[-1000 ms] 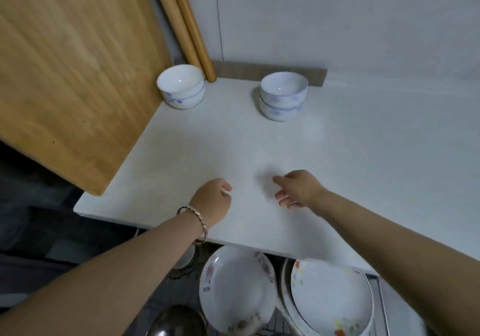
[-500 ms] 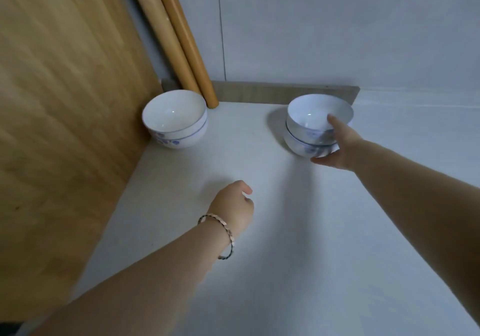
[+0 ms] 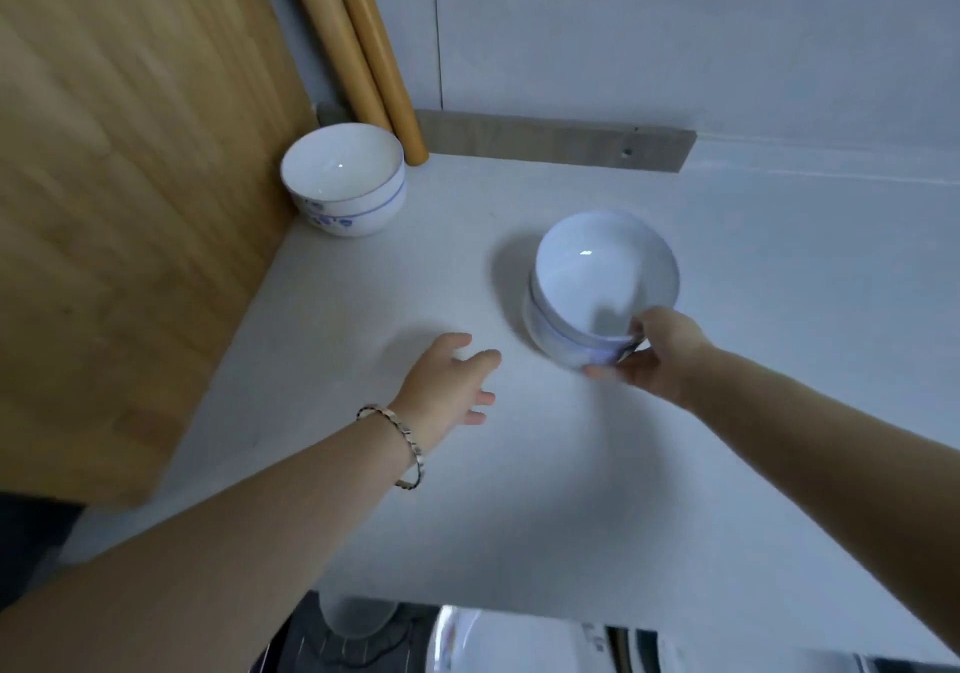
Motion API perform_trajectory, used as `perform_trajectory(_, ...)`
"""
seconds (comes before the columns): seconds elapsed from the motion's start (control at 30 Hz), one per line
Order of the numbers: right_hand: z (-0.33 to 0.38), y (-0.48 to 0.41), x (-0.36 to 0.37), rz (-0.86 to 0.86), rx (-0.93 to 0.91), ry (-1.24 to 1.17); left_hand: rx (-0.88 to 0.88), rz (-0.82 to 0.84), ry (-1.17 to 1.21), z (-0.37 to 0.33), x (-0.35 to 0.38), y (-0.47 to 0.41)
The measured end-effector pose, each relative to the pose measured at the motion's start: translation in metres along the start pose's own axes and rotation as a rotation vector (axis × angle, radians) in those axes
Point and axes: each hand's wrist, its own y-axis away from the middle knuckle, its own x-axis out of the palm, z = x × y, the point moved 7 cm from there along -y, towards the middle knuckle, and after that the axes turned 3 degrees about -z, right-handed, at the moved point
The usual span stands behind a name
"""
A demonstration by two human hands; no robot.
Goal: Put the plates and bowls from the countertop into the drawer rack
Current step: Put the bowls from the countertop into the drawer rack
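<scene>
My right hand point(image 3: 657, 352) grips a stack of two white bowls with blue trim point(image 3: 592, 282) by its near rim, thumb inside the top bowl, over the middle of the white countertop point(image 3: 571, 464). The stack looks tilted toward me. My left hand point(image 3: 449, 386), with a bracelet on its wrist, hovers open just left of the stack and touches nothing. Another stack of white bowls with blue flowers point(image 3: 345, 186) stands in the back left corner. At the bottom edge, white plates point(image 3: 498, 641) show in the drawer below the counter.
A large wooden cutting board point(image 3: 130, 178) leans along the left side. Two wooden rolling pins point(image 3: 358, 43) lean in the corner behind the far bowls. A grey strip point(image 3: 550, 139) runs along the wall base.
My right hand has closed on the right bowl stack and drawn it from the back wall toward me. My left hand has opened and moved slightly forward. The view shifted back, showing the drawer again.
</scene>
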Motion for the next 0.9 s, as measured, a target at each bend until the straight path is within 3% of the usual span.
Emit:
perform_trajectory(0.23,-0.085,0.112,-0.043,0.257,0.052,0.184,-0.081,0.135,-0.002,0.036,0.015,0.118)
perform_trajectory(0.43,-0.134,0.200,-0.072,0.425,-0.076,0.434,-0.059,-0.007,-0.033,0.103,-0.002,0.208)
perform_trajectory(0.53,-0.175,0.231,-0.077,0.491,-0.041,0.546,-0.118,-0.028,-0.004,0.149,-0.013,0.241)
perform_trajectory(0.63,-0.221,0.244,-0.075,0.496,0.050,0.600,-0.201,-0.051,-0.019,0.196,-0.029,0.256)
perform_trajectory(0.77,-0.283,0.234,-0.061,0.380,0.180,0.660,-0.342,-0.097,-0.009,0.257,-0.057,0.251)
perform_trajectory(0.9,-0.345,0.211,-0.034,0.317,0.159,0.777,-0.453,-0.119,-0.034,0.306,-0.082,0.226)
